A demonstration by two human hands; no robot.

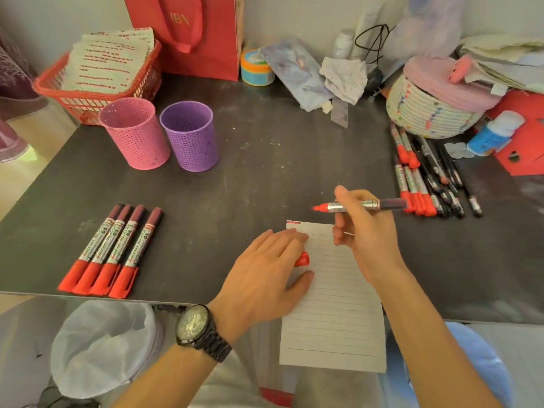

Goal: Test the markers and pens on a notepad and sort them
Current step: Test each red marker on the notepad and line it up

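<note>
My right hand point(362, 231) grips an uncapped red marker point(353, 206), its tip pointing left above the top of the lined notepad point(332, 313). Small red marks sit at the notepad's top left corner. My left hand point(265, 278) rests on the notepad's left edge and holds the red cap point(303, 259) under its fingers. Several capped red markers point(109, 251) lie in a row at the table's front left. A pile of red markers and black pens point(426, 172) lies at the right.
A pink mesh cup point(135, 134) and a purple mesh cup point(191, 136) stand at the back left, before a red basket point(88, 83) of papers and a red bag point(191, 33). A woven basket point(429, 113) and clutter fill the back right. A lined bin point(103, 346) sits below the table edge.
</note>
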